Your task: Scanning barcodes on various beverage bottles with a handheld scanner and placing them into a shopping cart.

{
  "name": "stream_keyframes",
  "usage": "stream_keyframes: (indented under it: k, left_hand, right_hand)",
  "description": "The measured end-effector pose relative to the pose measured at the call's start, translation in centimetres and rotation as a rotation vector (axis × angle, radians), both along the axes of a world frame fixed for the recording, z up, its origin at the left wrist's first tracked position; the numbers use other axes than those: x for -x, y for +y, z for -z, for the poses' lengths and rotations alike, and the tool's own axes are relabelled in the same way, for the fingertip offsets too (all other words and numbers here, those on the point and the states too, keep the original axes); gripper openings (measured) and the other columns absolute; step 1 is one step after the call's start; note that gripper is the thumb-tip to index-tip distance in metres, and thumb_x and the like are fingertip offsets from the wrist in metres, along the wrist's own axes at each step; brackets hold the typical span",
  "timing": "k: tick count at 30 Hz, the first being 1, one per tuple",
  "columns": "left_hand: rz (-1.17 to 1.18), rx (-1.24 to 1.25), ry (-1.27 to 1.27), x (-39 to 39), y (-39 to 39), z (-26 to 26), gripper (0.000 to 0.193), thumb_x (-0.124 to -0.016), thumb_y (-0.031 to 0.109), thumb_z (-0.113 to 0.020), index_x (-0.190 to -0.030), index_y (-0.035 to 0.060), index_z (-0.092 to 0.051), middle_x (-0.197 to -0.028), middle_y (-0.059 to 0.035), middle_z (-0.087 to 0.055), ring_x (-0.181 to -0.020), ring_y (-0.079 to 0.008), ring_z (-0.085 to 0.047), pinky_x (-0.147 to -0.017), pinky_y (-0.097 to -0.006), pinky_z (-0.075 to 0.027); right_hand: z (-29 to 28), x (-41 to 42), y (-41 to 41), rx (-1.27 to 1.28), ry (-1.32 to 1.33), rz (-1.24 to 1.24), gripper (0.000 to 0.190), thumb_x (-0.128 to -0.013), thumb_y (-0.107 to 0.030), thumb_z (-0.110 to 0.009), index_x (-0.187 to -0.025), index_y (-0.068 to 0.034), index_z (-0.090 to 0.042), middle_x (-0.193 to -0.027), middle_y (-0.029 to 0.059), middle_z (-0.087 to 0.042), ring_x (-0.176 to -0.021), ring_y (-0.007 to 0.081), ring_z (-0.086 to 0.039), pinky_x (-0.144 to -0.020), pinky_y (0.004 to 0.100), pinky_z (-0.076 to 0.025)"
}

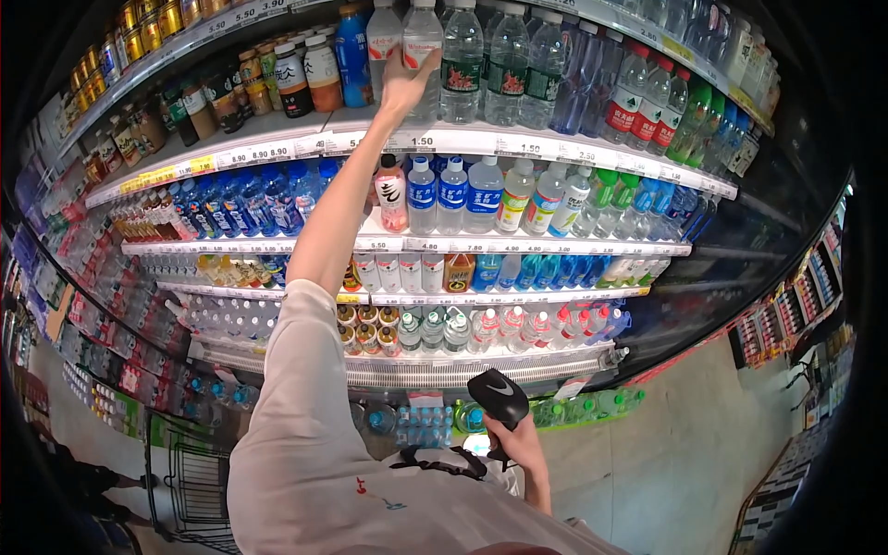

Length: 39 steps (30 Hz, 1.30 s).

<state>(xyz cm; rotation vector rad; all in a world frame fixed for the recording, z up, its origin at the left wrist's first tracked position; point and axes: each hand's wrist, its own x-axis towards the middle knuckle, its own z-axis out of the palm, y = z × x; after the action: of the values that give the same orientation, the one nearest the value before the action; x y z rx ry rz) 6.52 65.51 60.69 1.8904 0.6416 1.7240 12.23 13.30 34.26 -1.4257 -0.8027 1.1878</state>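
Raised to an upper shelf, my left hand grips a clear plastic water bottle with a white and red label. Its thumb lies on the right side and its fingers on the left; the bottle's lower part is partly behind the hand. A similar bottle stands just left of it, and green-labelled water bottles stand to its right. Low in front of my body, my right hand holds a black handheld barcode scanner by its handle, the head pointing up and left.
Price strips run along the shelf edges. Lower shelves carry sports-drink bottles and white-capped bottles. Bottle packs stand on the floor below. At lower left are a wire shopping cart and a person's legs.
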Motion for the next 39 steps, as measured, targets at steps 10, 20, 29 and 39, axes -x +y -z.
stream_keyframes:
  k: [10, 20, 29, 39]
  left_hand:
    - [-0.138, -0.09, 0.356, 2.8, -2.5, 3.4, 0.085, -0.078, 0.039, -0.08, -0.14, -0.0051, -0.043, -0.124, -0.025, -0.063, -0.116, -0.0323, -0.062, -0.098, -0.0389, -0.047]
    - [-0.341, -0.161, 0.28, 1.6, -4.9, 6.7, 0.076, -0.08, 0.03, -0.078, -0.138, -0.0043, -0.043, -0.128, -0.0268, -0.055, -0.12, -0.041, -0.053, -0.101, -0.0434, -0.044]
    - [-0.302, 0.206, 0.173, 4.9, -29.8, 29.5, 0.036, -0.088, 0.011, -0.068, -0.118, -0.0024, -0.056, -0.11, -0.0207, -0.059, -0.104, -0.0372, -0.057, -0.091, -0.0435, -0.045]
    - [0.117, 1.0, 0.384, 17.1, -54.0, 52.0, 0.026, -0.091, 0.015, -0.068, -0.111, 0.0008, -0.061, -0.086, -0.0115, -0.07, -0.08, -0.0148, -0.066, -0.073, -0.0318, -0.053]
  right_hand:
    - [0.4, -0.4, -0.2, -0.013, -0.024, -0.031, 0.009, -0.09, -0.008, -0.068, -0.091, -0.001, -0.062, -0.06, -0.0015, -0.056, -0.051, 0.0063, -0.051, -0.047, 0.0257, -0.04]
    - [0.4, -2.6, -2.5, 0.009, 0.035, -0.088, 0.013, -0.091, -0.011, -0.069, -0.089, -0.001, -0.061, -0.06, -0.001, -0.056, -0.05, 0.0061, -0.051, -0.047, 0.0253, -0.041]
    - [3.1, -5.9, -6.5, 0.092, 0.028, -0.198, 0.019, -0.09, -0.012, -0.071, -0.104, -0.001, -0.063, -0.073, 0.0, -0.062, -0.055, 0.0061, -0.053, -0.049, 0.0244, -0.044]
    - [2.5, -1.8, -3.8, 0.054, -0.001, -0.311, 0.011, -0.091, -0.008, -0.068, -0.098, -0.001, -0.064, -0.069, -0.0017, -0.058, -0.054, 0.0056, -0.052, -0.049, 0.0239, -0.042]
